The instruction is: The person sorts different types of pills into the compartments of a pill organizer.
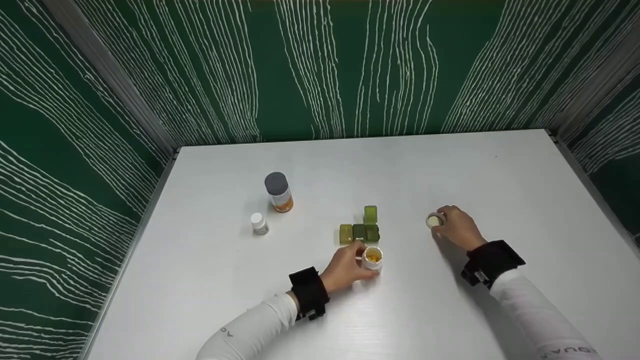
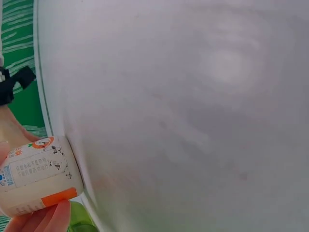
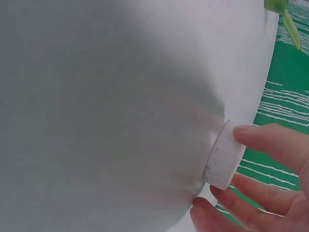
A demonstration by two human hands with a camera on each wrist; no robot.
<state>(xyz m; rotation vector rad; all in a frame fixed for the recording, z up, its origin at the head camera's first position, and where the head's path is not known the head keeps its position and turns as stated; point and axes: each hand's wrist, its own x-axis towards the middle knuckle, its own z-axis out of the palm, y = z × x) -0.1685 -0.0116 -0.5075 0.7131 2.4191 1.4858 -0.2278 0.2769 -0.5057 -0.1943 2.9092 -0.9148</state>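
My left hand grips a white pill bottle that stands uncapped, with orange-yellow contents showing through its mouth in the head view. Its label carries orange print. Off to the right, my right hand pinches a white bottle cap by its rim, right at the tabletop; the cap's hollow side faces up in the head view. Just beyond the bottle sits a small green pill box with several compartments, and its right-hand lid stands open.
Behind and left on the white table stand a larger bottle with a grey cap and a small white bottle. Green walls with white lines rise along the table's back and sides.
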